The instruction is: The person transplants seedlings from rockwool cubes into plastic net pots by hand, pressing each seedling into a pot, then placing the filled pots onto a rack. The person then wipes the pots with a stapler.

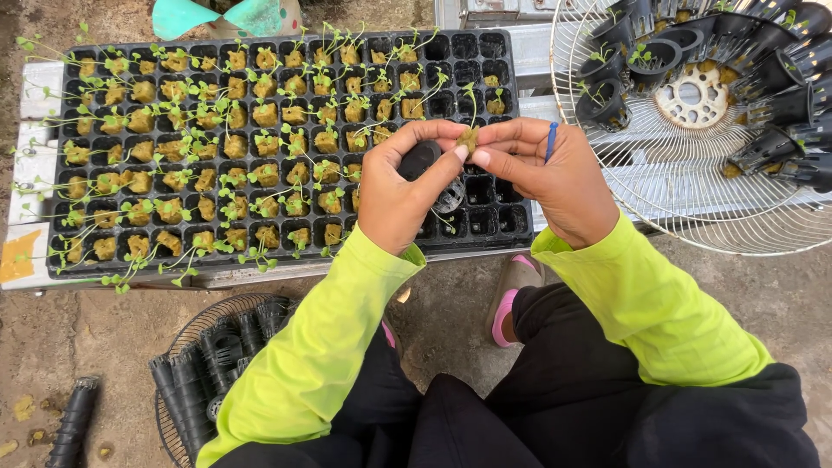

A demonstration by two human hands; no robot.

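Both the left hand point(394, 195) and right hand point(555, 173) pinch a seedling plug point(468, 137) above the black seedling tray point(485, 212); the left hand also cups a small black net pot point(419, 159).

One head-worn camera looks steeply down, close over both hands and the seedling tray point(260, 147).

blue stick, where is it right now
In the head view the blue stick sits in the right hand, right of centre, poking up between the seedling tray and the white wire fan guard.
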